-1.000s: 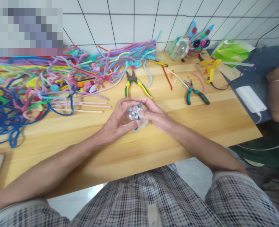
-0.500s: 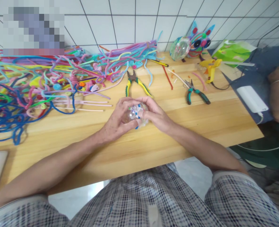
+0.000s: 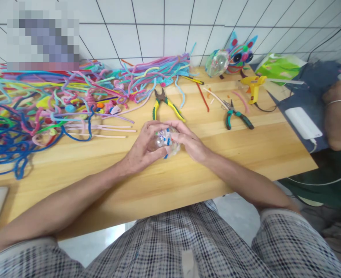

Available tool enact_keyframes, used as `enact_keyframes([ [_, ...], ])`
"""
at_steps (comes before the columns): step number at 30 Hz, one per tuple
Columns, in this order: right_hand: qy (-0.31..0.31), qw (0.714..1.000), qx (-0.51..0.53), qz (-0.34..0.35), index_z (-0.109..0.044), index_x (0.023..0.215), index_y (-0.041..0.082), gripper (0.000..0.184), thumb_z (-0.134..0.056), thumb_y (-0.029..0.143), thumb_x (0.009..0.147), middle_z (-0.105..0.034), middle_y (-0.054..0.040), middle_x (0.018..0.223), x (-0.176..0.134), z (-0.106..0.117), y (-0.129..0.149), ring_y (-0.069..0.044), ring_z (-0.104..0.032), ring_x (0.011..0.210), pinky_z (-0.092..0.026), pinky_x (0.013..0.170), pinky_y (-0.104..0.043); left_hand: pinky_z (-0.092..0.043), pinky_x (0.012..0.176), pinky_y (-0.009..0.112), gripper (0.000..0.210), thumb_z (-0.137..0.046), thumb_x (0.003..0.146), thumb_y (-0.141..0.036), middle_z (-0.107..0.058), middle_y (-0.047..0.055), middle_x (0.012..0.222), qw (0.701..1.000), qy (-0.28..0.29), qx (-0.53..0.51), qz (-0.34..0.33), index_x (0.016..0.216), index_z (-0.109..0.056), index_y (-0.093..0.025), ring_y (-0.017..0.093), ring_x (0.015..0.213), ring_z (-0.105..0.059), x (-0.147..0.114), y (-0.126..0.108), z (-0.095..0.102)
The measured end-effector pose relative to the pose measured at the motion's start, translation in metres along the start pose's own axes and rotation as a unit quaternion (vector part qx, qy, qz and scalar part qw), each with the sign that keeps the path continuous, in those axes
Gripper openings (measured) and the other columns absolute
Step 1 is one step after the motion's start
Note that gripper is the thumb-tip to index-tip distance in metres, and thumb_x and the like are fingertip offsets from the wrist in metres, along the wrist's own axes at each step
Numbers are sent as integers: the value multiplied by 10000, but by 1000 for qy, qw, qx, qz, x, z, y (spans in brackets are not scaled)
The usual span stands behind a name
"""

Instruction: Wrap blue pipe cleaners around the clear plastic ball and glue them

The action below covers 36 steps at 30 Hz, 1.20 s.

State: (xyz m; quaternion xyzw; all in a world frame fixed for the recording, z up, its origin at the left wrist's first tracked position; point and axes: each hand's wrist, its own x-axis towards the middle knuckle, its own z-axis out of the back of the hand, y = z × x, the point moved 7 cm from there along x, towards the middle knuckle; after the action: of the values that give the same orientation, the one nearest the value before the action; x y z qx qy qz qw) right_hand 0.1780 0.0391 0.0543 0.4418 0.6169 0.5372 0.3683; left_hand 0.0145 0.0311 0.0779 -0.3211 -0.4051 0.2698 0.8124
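Note:
Between my two hands is a clear, rounded plastic piece (image 3: 160, 142) with blue and white bits on it, perhaps a cut bottle; the fingers hide part of it. My left hand (image 3: 144, 146) is curled around its left side, thumb along the near edge. My right hand (image 3: 192, 141) grips it from the right, fingertips resting on top. Just beyond the hands lie yellow-green pliers (image 3: 161, 102) with spread handles. Farther right are teal-handled needle-nose pliers (image 3: 236, 116).
Many pipe cleaners (image 3: 86, 90) cover the left and back of the wooden table (image 3: 245, 154). At the back right are a colourful eared figure (image 3: 240, 58), a clear bottle piece (image 3: 217, 63), a yellow glue gun (image 3: 254, 87) and a white power bank (image 3: 303, 122). Another person's arm (image 3: 340, 116) is at right.
My right thumb and fingers have shifted slightly back on the plastic piece, uncovering more of its right side. Both hands still hold it in the same place; the view tilted a little.

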Motion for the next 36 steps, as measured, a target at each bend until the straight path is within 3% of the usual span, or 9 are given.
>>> enact_keyframes([
  [7, 9, 1000, -16, -19, -610, 1373, 271, 629, -855, 512, 846, -725, -63, 1407, -5, -5, 2, -290, -671, 1332, -559, 1168, -456, -515, 1244, 536, 568, -777, 1059, -430, -592, 123, 1522, 1000, 8, -4, 3, 1576, -557, -347, 314, 1452, -581, -1, -1, -1],
  [12, -17, 998, -55, -25, -621, 1346, 279, 524, -786, 423, 870, -714, -55, 1410, -9, -8, 8, -294, -657, 1342, -520, 1226, -486, -516, 1249, 584, 638, -797, 1033, -469, -564, 143, 1559, 1000, 18, 6, 1, 1599, -530, -349, 352, 1497, -545, -4, -2, 0],
  [17, 43, 998, -22, -40, -556, 1467, 291, 698, -818, 612, 905, -660, -89, 1548, -9, -9, 1, -314, -635, 1441, -533, 1253, -514, -520, 1241, 537, 503, -749, 1067, -425, -604, 121, 1524, 999, 6, -19, 46, 1538, -593, -342, 320, 1446, -590, -6, 1, 4],
  [20, 60, 995, -83, -16, -471, 1605, 288, 842, -816, 650, 928, -550, -119, 1694, -12, -5, 3, -345, -539, 1576, -447, 1347, -565, -527, 1210, 492, 461, -770, 1045, -445, -639, 101, 1456, 991, -33, -72, 109, 1466, -637, -313, 304, 1379, -625, -8, 13, 8],
  [24, 60, 973, -218, 38, -351, 1728, 275, 997, -852, 599, 930, -370, -165, 1833, -17, -4, 11, -377, -362, 1715, -285, 1441, -621, -585, 1071, 399, 490, -818, 985, -461, -650, 75, 1373, 958, -92, -178, 203, 1405, -636, -285, 260, 1240, -660, -13, 34, 9],
  [29, 57, 966, -245, 54, -347, 1740, 290, 910, -792, 558, 992, -378, -153, 1837, -14, -5, 8, -364, -360, 1723, -287, 1447, -630, -608, 913, 314, 498, -846, 939, -408, -671, 61, 1334, 942, -105, -229, 223, 1367, -628, -275, 217, 1104, -664, -10, 39, 7],
  [36, 37, 966, -245, 75, -407, 1692, 282, 828, -802, 444, 983, -419, -168, 1796, -16, -7, 6, -378, -421, 1683, -341, 1422, -648, -591, 1008, 331, 456, -839, 931, -365, -680, 57, 1293, 954, -100, -200, 197, 1322, -623, -270, 234, 1195, -661, -8, 30, 5],
])
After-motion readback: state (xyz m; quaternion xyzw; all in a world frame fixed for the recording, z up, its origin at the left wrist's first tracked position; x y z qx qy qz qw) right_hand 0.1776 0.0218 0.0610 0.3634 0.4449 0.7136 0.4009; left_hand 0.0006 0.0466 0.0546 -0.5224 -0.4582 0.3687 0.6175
